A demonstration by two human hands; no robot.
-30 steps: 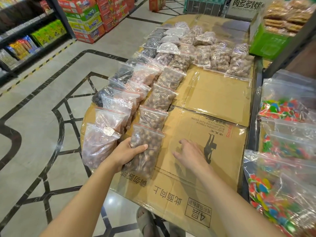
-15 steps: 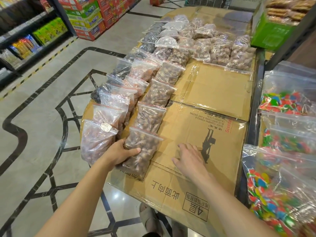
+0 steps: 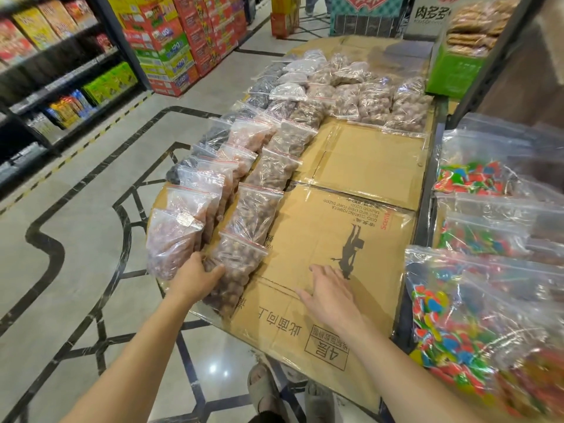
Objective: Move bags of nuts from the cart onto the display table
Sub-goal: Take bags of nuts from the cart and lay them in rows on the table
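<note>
Here the bag (image 3: 241, 264) at the worktop's (image 3: 360, 166) near edge, long axis pointing away, lies gripped by the left hand (image 3: 198, 279); the right hand (image 3: 331, 290) rests flat, empty.

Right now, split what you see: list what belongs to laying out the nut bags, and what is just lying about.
Job: nearest bag of nuts, held by the left hand; rows of nut bags already laid out; cardboard-covered display table; right hand flat on it.
Lying about: bags of coloured candy at right; green snack box; stacked red cartons; snack shelves.
</note>
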